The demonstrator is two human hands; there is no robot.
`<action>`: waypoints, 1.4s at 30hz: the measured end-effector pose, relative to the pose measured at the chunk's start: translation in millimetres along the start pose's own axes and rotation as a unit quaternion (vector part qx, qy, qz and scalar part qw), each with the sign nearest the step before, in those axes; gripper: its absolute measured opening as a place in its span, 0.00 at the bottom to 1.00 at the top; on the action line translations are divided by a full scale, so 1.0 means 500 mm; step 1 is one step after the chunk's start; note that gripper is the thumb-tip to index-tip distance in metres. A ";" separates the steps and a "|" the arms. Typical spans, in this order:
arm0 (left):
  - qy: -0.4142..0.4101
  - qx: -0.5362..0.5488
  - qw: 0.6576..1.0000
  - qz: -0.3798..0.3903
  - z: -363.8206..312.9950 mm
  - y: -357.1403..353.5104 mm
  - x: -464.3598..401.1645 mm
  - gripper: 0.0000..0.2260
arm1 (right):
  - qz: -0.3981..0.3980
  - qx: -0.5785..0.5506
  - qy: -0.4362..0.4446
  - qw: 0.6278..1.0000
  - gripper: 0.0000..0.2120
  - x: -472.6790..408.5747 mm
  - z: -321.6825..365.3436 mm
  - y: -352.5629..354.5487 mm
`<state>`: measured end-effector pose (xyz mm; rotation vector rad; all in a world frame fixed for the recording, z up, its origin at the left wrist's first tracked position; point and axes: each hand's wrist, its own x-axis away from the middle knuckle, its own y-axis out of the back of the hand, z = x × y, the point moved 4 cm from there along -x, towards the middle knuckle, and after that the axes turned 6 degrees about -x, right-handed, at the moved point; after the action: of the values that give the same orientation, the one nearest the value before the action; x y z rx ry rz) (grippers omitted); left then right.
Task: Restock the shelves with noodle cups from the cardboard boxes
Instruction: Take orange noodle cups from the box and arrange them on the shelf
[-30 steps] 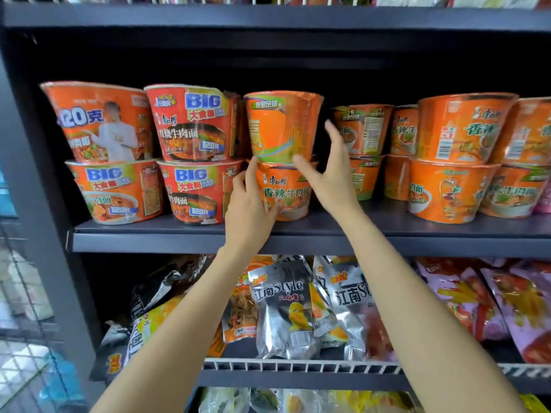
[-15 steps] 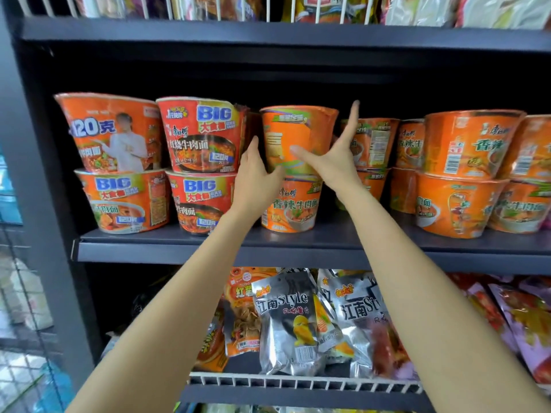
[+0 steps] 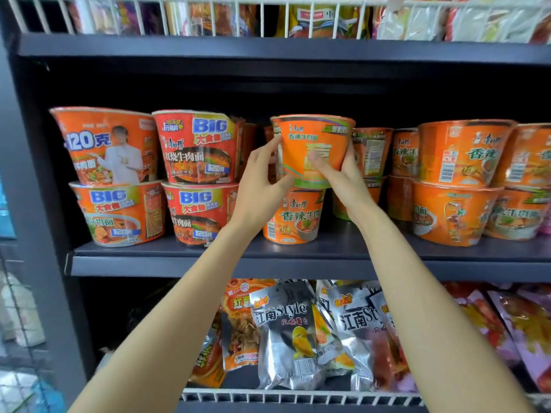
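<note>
Noodle cup [image 3: 313, 150], orange, gripped on both sides by the left hand [image 3: 259, 186] and right hand [image 3: 346, 177], sits atop a lower cup [image 3: 293, 217] at mid-shelf [image 3: 208, 265]. Two-high stacks already flank it; a gap remains just right. No cardboard boxes in view, so remaining stock cannot be judged.

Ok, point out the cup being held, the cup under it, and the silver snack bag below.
held noodle cup [image 3: 316, 150], head view, front wall.
lower noodle cup [image 3: 293, 219], head view, front label.
silver snack bag [image 3: 286, 332], head view, front face.
</note>
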<state>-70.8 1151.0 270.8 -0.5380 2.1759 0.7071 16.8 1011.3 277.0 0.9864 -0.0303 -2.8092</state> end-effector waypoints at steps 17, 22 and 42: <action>0.096 0.080 0.992 0.011 -0.006 -0.002 -0.044 0.30 | -0.054 0.140 0.099 0.984 0.37 0.025 0.034 0.011; -0.072 -0.067 0.994 -0.050 -0.028 0.021 0.029 0.27 | 0.089 -0.026 -0.009 0.996 0.33 -0.013 0.020 0.012; 0.018 -0.021 0.998 -0.063 -0.012 0.016 0.011 0.25 | -0.017 0.085 0.087 0.992 0.40 0.041 0.048 -0.006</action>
<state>-81.9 1152.5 272.2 -0.7091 2.1432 0.6806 -14.2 1010.2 282.9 1.2795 -0.2371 -2.7763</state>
